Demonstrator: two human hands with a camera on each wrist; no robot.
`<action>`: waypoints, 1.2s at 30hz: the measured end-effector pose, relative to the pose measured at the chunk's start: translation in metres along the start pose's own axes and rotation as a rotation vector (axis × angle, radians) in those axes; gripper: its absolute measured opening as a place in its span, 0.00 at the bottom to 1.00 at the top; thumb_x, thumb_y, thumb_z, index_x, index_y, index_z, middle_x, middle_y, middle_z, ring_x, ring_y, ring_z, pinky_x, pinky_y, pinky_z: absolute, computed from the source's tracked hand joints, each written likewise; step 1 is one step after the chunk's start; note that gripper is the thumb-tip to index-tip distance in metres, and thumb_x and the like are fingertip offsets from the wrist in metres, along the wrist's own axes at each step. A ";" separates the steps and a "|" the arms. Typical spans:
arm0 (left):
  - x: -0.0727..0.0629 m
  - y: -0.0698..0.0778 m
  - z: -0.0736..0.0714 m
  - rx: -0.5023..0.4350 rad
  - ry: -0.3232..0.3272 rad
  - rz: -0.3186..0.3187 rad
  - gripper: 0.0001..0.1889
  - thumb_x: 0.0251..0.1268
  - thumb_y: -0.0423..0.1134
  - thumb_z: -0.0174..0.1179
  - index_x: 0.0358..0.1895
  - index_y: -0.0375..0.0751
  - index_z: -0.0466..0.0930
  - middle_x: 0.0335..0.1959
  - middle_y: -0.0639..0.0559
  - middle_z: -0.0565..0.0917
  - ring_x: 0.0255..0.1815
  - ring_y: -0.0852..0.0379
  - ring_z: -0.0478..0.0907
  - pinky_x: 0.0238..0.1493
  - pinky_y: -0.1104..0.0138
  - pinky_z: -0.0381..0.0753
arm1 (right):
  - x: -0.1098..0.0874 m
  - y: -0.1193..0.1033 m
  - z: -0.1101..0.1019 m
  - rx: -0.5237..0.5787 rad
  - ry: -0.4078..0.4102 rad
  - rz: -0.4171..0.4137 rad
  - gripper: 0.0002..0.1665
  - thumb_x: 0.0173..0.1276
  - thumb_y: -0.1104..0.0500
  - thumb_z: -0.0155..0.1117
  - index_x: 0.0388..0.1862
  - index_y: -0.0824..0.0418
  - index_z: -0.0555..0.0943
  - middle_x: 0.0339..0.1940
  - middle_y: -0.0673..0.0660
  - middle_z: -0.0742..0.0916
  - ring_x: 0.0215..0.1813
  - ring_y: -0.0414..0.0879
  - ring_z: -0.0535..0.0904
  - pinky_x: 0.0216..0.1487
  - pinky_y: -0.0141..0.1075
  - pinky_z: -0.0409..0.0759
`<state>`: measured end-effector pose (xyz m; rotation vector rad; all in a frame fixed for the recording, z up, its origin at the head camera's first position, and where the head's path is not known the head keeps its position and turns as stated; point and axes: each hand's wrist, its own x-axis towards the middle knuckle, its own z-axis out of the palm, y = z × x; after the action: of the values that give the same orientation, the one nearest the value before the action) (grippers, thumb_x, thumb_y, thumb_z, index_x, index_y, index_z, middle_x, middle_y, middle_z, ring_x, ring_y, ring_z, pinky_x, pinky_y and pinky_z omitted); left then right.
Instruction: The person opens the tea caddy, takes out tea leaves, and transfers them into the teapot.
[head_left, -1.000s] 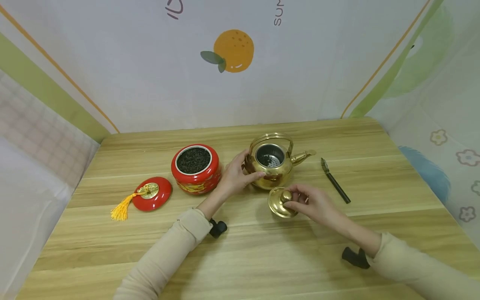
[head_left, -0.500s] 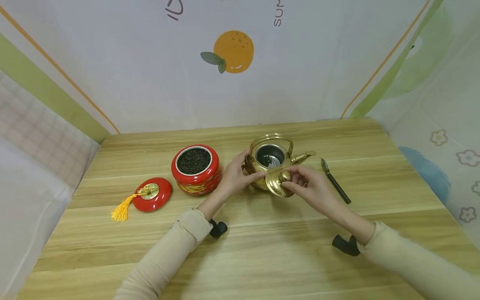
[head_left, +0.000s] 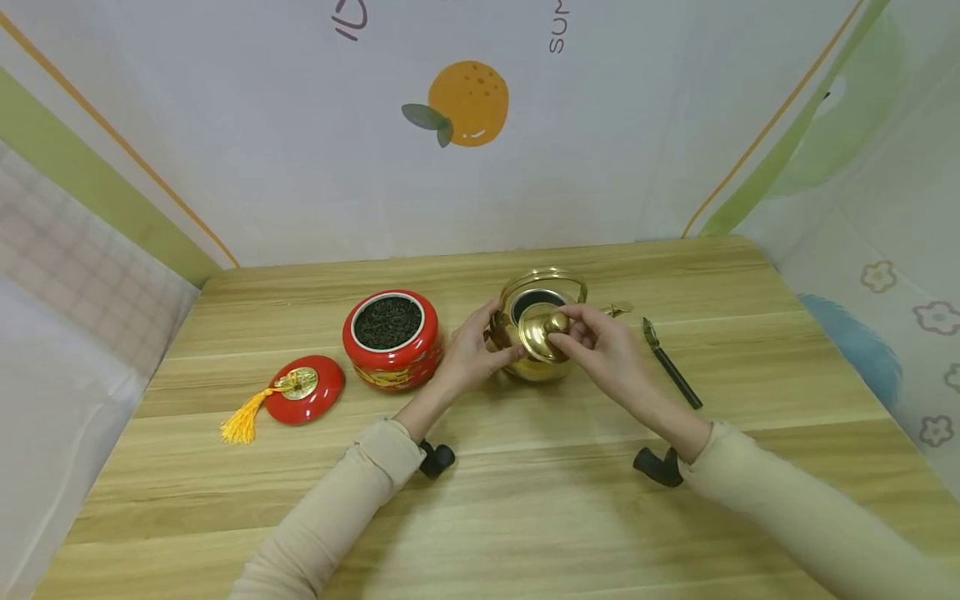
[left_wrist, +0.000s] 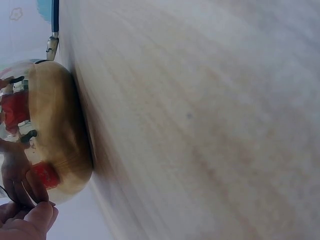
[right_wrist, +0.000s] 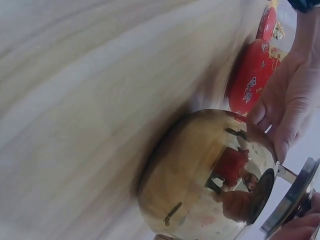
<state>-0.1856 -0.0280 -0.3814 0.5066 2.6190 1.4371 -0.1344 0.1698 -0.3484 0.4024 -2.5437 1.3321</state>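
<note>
A gold metal teapot stands upright on the wooden table, its hoop handle raised. My left hand holds the pot's left side, thumb towards the front. Between thumb and fingers, my right hand pinches the knob of the gold lid. The lid tilts over the front of the pot's mouth, leaving the dark far part of the opening visible. In the right wrist view, a gap shows between the lid and the shiny pot body. Most of the spout is hidden behind the right hand.
Left of the pot stands a red jar of dark loose tea leaves. Its red lid with a yellow tassel lies further left. A dark-handled tool with a metal tip lies right of the pot. A printed cloth hangs behind.
My right hand has carried the gold lid up, away from me and slightly left, from in front of the pot to over its mouth. The left hand has stayed on the pot.
</note>
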 end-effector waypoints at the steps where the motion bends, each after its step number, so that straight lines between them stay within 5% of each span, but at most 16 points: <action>1: 0.000 0.000 0.000 -0.002 -0.001 0.002 0.42 0.52 0.43 0.70 0.71 0.47 0.59 0.71 0.49 0.64 0.71 0.49 0.59 0.71 0.53 0.59 | 0.001 0.000 0.001 -0.002 0.006 0.003 0.17 0.60 0.66 0.66 0.48 0.69 0.78 0.23 0.55 0.78 0.23 0.39 0.69 0.22 0.25 0.68; 11: 0.002 0.001 0.001 -0.048 -0.006 0.033 0.41 0.51 0.41 0.71 0.70 0.44 0.61 0.69 0.47 0.66 0.69 0.49 0.62 0.65 0.57 0.69 | 0.014 0.001 0.009 -0.015 0.050 0.024 0.20 0.60 0.67 0.66 0.50 0.73 0.77 0.21 0.57 0.79 0.23 0.40 0.69 0.22 0.24 0.68; 36: 0.000 0.001 0.001 0.021 0.013 0.018 0.45 0.51 0.49 0.70 0.71 0.41 0.58 0.71 0.45 0.63 0.71 0.49 0.59 0.70 0.56 0.61 | 0.027 0.001 0.018 -0.111 0.063 0.017 0.20 0.65 0.65 0.62 0.53 0.74 0.75 0.19 0.57 0.78 0.19 0.41 0.67 0.19 0.27 0.65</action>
<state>-0.1853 -0.0269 -0.3814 0.5269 2.6486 1.4245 -0.1618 0.1522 -0.3497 0.3130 -2.5594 1.1838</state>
